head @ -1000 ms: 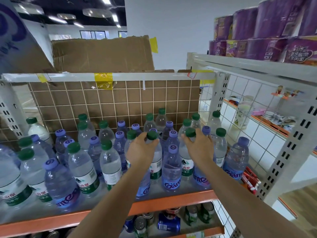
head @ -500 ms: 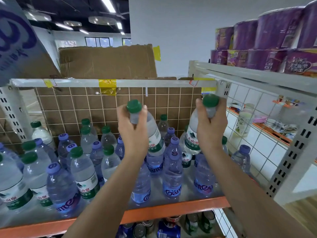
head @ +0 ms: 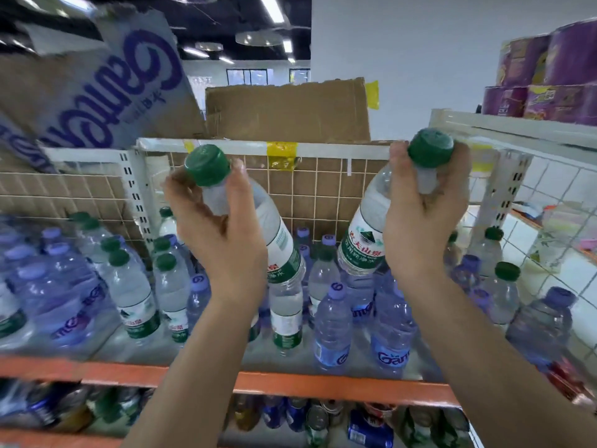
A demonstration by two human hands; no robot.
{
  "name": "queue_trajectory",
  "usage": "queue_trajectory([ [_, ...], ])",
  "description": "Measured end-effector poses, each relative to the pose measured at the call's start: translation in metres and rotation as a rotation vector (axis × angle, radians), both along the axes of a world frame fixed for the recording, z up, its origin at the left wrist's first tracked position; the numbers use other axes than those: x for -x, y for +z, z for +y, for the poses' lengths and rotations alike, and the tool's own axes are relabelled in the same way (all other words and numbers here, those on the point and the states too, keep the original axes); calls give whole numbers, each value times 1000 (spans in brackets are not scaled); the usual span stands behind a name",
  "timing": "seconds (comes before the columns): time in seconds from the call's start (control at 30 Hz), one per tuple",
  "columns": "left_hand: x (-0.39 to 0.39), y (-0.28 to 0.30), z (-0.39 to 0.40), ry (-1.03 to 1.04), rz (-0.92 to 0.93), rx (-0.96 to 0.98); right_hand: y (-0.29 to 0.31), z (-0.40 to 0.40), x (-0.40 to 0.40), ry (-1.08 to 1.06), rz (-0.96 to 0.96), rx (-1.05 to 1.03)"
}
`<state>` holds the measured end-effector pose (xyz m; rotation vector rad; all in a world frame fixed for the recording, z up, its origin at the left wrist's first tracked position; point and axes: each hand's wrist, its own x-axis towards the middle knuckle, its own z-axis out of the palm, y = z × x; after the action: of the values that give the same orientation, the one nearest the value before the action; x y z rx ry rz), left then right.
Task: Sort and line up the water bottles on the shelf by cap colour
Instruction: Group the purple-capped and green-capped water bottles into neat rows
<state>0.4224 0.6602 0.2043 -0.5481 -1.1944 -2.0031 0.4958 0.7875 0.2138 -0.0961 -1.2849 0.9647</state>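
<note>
Whereas a second ago both hands rested on caps among the standing bottles, the left hand (head: 223,240) now grips a clear green-capped plastic water bottle (head: 258,227) by its neck, lifted above the orange-edged shelf (head: 323,388). The right hand (head: 423,218) holds a second green-capped bottle (head: 368,231) likewise. Both greens are out of the purple-capped bottles (head: 332,321), probably heading left to the blurred green group.

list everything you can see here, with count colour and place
held bottles: two, green caps, lifted above the shelf, one in each hand
green-cap bottles: several, clear, standing mostly left and far right
purple-cap bottles: many, bluish, mixed among the green across the shelf
shelf: one, orange front edge, white posts
cardboard: brown, behind the shelf top
purple tubs: several, stacked top right
cans: several, mixed colours, lower shelf
left hand: grips one bottle's neck
right hand: grips the other's neck
</note>
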Motion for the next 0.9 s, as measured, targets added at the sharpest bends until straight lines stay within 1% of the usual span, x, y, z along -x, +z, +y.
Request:
queue_trajectory([
  [0.2, 30, -5, -74, 73, -103, 88, 0, -79, 43, 150, -69, 14],
  [0.3, 54, -10, -119, 73, -153, 120, -6, -124, 72, 217, -89, 42],
  [0.4, 81, -19, -167, 49, -199, 214, -14, -172, 103, 268, -134, 59],
  [0.67, 153, -58, -286, 49, -271, 301, -53, -285, 185, 301, -221, 123],
  [0.9, 214, -88, -356, 115, -302, 382, -86, -336, 248, 313, -349, 137],
])
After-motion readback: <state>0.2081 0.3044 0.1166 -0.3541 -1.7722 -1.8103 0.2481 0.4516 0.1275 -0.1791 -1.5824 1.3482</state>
